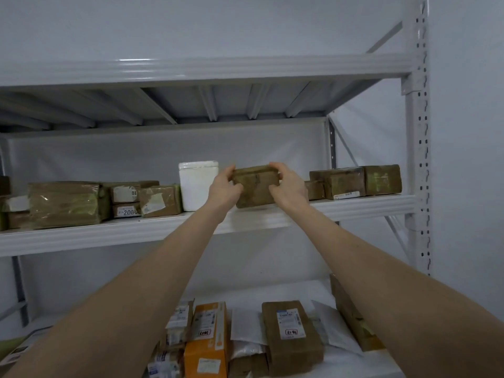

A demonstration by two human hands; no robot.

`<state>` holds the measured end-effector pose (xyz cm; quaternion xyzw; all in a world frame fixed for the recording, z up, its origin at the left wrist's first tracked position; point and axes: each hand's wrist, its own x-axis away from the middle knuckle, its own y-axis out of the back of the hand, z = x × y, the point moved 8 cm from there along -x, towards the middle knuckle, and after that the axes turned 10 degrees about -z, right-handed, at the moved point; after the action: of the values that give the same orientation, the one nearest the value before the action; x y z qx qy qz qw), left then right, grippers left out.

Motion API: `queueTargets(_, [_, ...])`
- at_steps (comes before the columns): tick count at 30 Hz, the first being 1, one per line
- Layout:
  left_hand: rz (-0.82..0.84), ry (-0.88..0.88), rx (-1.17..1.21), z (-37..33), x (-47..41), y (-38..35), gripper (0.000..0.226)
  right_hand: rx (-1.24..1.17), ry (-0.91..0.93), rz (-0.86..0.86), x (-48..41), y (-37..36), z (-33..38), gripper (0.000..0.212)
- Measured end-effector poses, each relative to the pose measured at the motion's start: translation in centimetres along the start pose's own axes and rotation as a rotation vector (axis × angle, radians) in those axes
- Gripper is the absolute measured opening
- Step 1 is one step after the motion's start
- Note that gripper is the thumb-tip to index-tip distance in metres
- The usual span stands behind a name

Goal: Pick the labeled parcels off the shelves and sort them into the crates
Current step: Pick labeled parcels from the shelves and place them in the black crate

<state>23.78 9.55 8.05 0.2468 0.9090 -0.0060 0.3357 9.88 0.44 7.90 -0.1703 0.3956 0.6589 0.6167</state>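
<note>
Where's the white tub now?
The white tub sits mid-frame in the head view, on the middle shelf, left of the left hand holding the brown parcel.

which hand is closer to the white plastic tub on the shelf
Left. The left hand sits just right of the white plastic tub, gripping one end of the brown cardboard parcel; the right hand grips its other end, farther right.

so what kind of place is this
Probably a parcel storeroom or small warehouse: grey metal racking with a slotted upright, taped boxes with shipping labels like the labelled parcel, and the left hand and right hand gripping a brown parcel.
</note>
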Motion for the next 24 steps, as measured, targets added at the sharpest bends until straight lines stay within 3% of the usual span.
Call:
queueTargets(3, [0.093, 0.004, -0.134, 1.7, -1.8, -2.9, 0.057, 0.221, 0.085, 0.115, -1.2, -2.4, -1.0, 0.051])
queueTargets(7, [0.187, 0.01, -0.192, 2.6, -2.7, -6.8, 0.052, 0.424, 0.108, 0.138, -2.4, -3.9, -3.1, 0.042])
queueTargets(11, [0.262, -0.035, -0.192, 2.3, -2.7, -8.3, 0.047, 0.411, 0.114, 0.012, -3.8, -3.5, -3.1, 0.038])
queueTargets(13, [0.133, -0.1, -0.216, 1.8, -3.4, -6.1, 0.048, 0.29, 0.137, -0.094, -4.4, -3.2, -1.9, 0.041])
queueTargets(15, [-0.097, -0.229, -0.282, 0.5, -4.2, -2.2, 0.045, 0.167, 0.182, -0.126, -4.8, -3.8, 0.2, 0.039])
queueTargets(19, [-0.477, -0.336, -0.381, -0.8, -5.3, 6.1, 0.046, 0.003, 0.221, -0.031, -4.2, -7.3, 4.4, 0.042])
queueTargets(21, [-0.511, -0.274, -0.413, 0.2, -5.9, 8.9, 0.051, -0.039, 0.163, 0.063, -3.7, -9.6, 5.2, 0.053])
queueTargets(24, [-0.373, -0.046, -0.344, 2.7, -7.6, 10.6, 0.059, -0.198, -0.022, 0.208, -2.6, -12.2, 5.7, 0.076])
